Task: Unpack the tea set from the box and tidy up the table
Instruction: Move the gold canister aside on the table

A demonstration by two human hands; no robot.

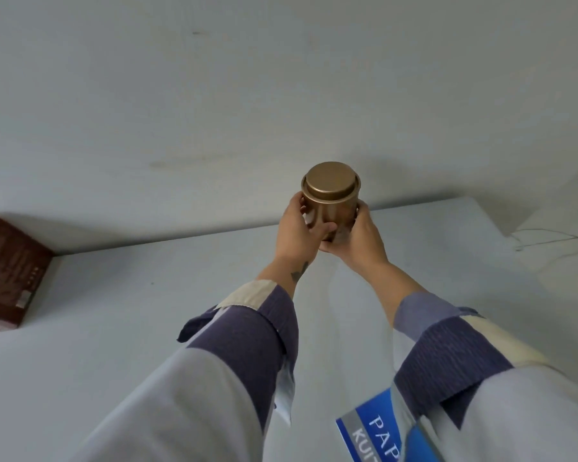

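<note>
The pale wall (281, 78) fills most of your view, plain and unmarked but for faint scuffs, and it meets the white bench (131, 295) along a slanted line. Far right, thin white cables (554, 235) trail over a lower white surface by the wall. At the left edge a dark red box (10, 271) stands against the wall, well apart from your hands; you probably left it there to keep the working space free.

Your arms reach forward in pale sleeves with dark cuffs. Your left hand (297, 235) and right hand (357, 235) wrap the lower part of the bronze tea tin (330, 198) from either side, each grip closed around it. You hold it upright with its lid on, near the far edge of the bench; whether its base touches is hidden. Two hands likely keep it level, so you can set it squarely by the wall.
</note>
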